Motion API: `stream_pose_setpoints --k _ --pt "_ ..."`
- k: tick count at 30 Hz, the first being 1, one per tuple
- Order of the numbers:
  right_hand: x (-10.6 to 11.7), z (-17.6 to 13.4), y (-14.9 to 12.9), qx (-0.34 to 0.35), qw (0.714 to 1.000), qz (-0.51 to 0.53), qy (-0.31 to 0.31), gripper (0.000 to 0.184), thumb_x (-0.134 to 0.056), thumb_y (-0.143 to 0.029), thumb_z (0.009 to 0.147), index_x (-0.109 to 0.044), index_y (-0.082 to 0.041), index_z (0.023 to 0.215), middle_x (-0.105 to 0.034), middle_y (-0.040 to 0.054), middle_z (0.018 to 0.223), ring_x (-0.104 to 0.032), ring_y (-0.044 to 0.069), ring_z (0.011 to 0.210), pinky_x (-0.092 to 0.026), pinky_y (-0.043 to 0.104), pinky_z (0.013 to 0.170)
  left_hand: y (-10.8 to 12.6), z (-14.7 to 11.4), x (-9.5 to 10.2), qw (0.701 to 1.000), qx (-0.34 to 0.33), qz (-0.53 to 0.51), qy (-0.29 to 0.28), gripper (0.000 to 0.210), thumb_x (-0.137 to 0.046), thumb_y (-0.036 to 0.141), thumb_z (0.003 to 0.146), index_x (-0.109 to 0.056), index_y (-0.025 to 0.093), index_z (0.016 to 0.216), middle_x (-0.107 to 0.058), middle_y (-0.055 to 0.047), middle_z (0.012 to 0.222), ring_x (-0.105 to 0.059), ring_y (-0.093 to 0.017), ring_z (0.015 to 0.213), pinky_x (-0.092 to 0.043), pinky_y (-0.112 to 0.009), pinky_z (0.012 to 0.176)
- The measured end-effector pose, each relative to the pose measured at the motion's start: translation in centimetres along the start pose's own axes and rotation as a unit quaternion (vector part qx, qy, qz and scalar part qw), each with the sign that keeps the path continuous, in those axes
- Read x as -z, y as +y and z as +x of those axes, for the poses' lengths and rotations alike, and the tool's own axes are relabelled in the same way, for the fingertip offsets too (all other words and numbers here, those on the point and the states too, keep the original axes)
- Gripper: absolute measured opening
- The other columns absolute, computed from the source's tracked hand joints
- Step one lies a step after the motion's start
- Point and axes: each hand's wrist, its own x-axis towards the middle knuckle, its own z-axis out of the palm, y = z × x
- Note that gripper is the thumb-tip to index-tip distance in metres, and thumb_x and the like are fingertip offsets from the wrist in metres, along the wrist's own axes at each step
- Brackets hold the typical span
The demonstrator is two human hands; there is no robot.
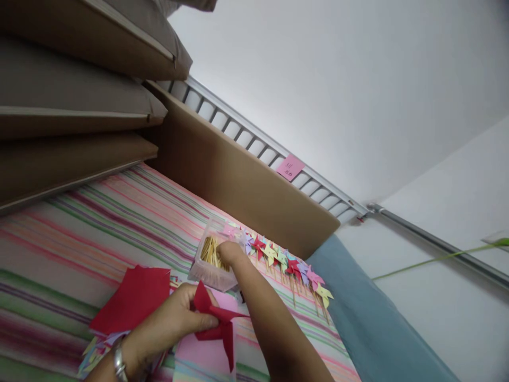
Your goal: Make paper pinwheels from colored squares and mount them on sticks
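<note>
A red paper pinwheel is pinched at its centre between the thumb and fingers of my left hand. My right hand reaches into a clear plastic box, where its fingers touch a bundle of thin wooden sticks. Whether those fingers close on a stick is hidden by the hand itself. Below the pinwheel lies a pink paper sheet. Left of my left wrist sits a stack of red paper on top of other coloured sheets.
Finished pinwheels on sticks lie in a row right of the box. A striped cloth covers the surface. Behind rises a brown board with a rail and pink note. Grey cushions are piled at upper left.
</note>
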Motion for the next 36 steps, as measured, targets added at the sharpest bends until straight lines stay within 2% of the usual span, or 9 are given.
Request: stream_pose_setpoints --k 6,11,12,14,16,19,22,26,36 --pt "2.7 -3.2 0.4 0.041 0.973 0.177 0.14 0.018 -0.058 -0.028 0.092 -0.063 -0.014 0.102 -0.065 0.0072 0.107 -0.063 0.02 0.097 -0.051 0.04 0.087 -1.0 0.9 0.3 0.999 0.004 0.029 0.02 0.021 -0.078 0.032 0.06 -0.068 0.014 0.062 -0.057 0.003 0.055 -0.044 -0.01 0.053 -0.033 -0.024 0.055" --pt "2.6 -12.3 0.0 0.058 0.882 0.365 0.292 0.02 -0.036 -0.025 0.098 -0.054 -0.017 0.099 -0.067 0.0092 0.108 -0.064 0.017 0.101 -0.05 0.032 0.087 -2.5 1.8 0.1 0.998 0.013 0.044 0.039 0.019 -0.077 0.03 0.06 -0.066 0.015 0.061 -0.057 0.003 0.056 -0.045 -0.011 0.054 -0.033 -0.024 0.056" --pt "1.6 -14.3 0.1 0.056 0.852 0.412 0.317 0.021 -0.034 -0.028 0.098 -0.052 -0.019 0.097 -0.069 0.0079 0.103 -0.065 0.017 0.097 -0.051 0.032 0.085 -2.6 1.8 -0.1 0.999 0.012 0.043 0.03 0.019 -0.077 0.03 0.06 -0.065 0.015 0.06 -0.057 0.003 0.055 -0.045 -0.011 0.054 -0.033 -0.024 0.056" --pt "-1.0 -17.5 0.2 0.068 0.696 0.631 0.336 0.015 -0.054 -0.034 0.09 -0.054 -0.019 0.087 -0.07 0.0041 0.085 -0.066 0.017 0.083 -0.051 0.032 0.079 -2.9 1.9 -0.3 0.999 0.007 0.047 0.006 0.021 -0.077 0.032 0.06 -0.064 0.015 0.06 -0.057 0.003 0.054 -0.045 -0.012 0.055 -0.034 -0.025 0.056" --pt "-4.0 -19.3 0.1 0.051 0.571 0.752 0.326 0.02 -0.067 -0.036 0.08 -0.057 -0.019 0.081 -0.067 0.0004 0.072 -0.063 0.015 0.072 -0.05 0.029 0.074 -3.1 1.8 -0.5 0.998 0.003 0.064 -0.02 0.022 -0.077 0.033 0.061 -0.064 0.015 0.06 -0.058 0.001 0.057 -0.047 -0.013 0.056 -0.035 -0.025 0.057" --pt "-7.8 -19.8 -0.4 0.006 0.484 0.823 0.298 0.022 -0.073 -0.036 0.073 -0.061 -0.018 0.077 -0.061 -0.0023 0.064 -0.056 0.011 0.058 -0.046 0.023 0.06 -3.5 1.7 -0.9 0.994 0.015 0.091 -0.06 0.02 -0.076 0.033 0.063 -0.066 0.016 0.063 -0.059 0.0 0.061 -0.05 -0.014 0.061 -0.037 -0.026 0.059" --pt "-9.7 -18.9 -0.8 -0.018 0.506 0.822 0.263 0.016 -0.073 -0.031 0.071 -0.066 -0.017 0.074 -0.057 -0.0032 0.059 -0.048 0.009 0.05 -0.039 0.02 0.049 -4.0 1.6 -1.7 0.989 0.049 0.118 -0.072 0.016 -0.074 0.03 0.067 -0.066 0.016 0.064 -0.058 0.001 0.061 -0.049 -0.014 0.062 -0.038 -0.026 0.061" --pt "-10.0 -18.4 -0.3 0.03 0.554 0.793 0.251 0.01 -0.07 -0.026 0.072 -0.073 -0.018 0.077 -0.057 -0.0031 0.06 -0.049 0.009 0.053 -0.041 0.021 0.051 -4.5 1.8 -2.8 0.98 0.091 0.167 -0.05 0.015 -0.072 0.03 0.071 -0.067 0.016 0.067 -0.058 0.002 0.062 -0.049 -0.012 0.059 -0.038 -0.025 0.059" --pt "-9.1 -19.7 1.1 0.058 0.587 0.779 0.21 0.008 -0.071 -0.021 0.067 -0.074 -0.019 0.074 -0.068 -0.0001 0.073 -0.061 0.014 0.071 -0.047 0.025 0.07 -4.9 2.2 -2.7 0.962 0.006 0.273 -0.024 0.005 -0.071 0.025 0.076 -0.074 0.022 0.074 -0.071 -0.003 0.077 -0.062 -0.017 0.077 -0.046 -0.026 0.074"
